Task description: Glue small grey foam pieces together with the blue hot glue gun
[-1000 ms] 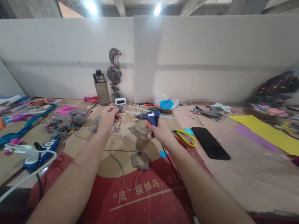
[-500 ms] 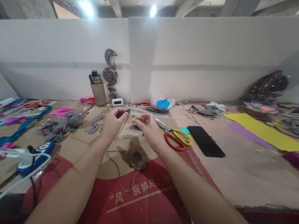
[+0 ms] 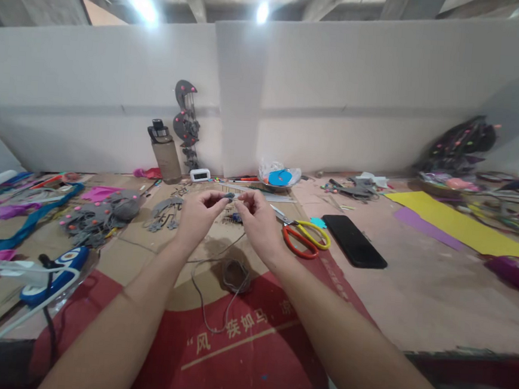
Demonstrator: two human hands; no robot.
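Note:
My left hand (image 3: 199, 214) and my right hand (image 3: 257, 218) meet above the cardboard, fingertips pinched together on a small grey piece (image 3: 229, 197). A thin grey cord (image 3: 212, 257) hangs from it down to a loose coil (image 3: 234, 274) lying on the cardboard (image 3: 180, 284). Just behind my hands a bit of the blue glue gun (image 3: 236, 218) shows on the cardboard. Orange and yellow scissors (image 3: 303, 239) lie right of my right hand.
A black phone (image 3: 353, 241) lies right of the scissors. Grey felt shapes with pink dots (image 3: 98, 218) pile up at the left, near a water bottle (image 3: 164, 151) and a white clock (image 3: 199, 175). A blue power strip (image 3: 53, 269) sits front left. Yellow sheets (image 3: 455, 223) lie far right.
My right hand set down the blue glue gun and came over to my left hand. Both hands now pinch the small grey piece. The view has shifted slightly to the right.

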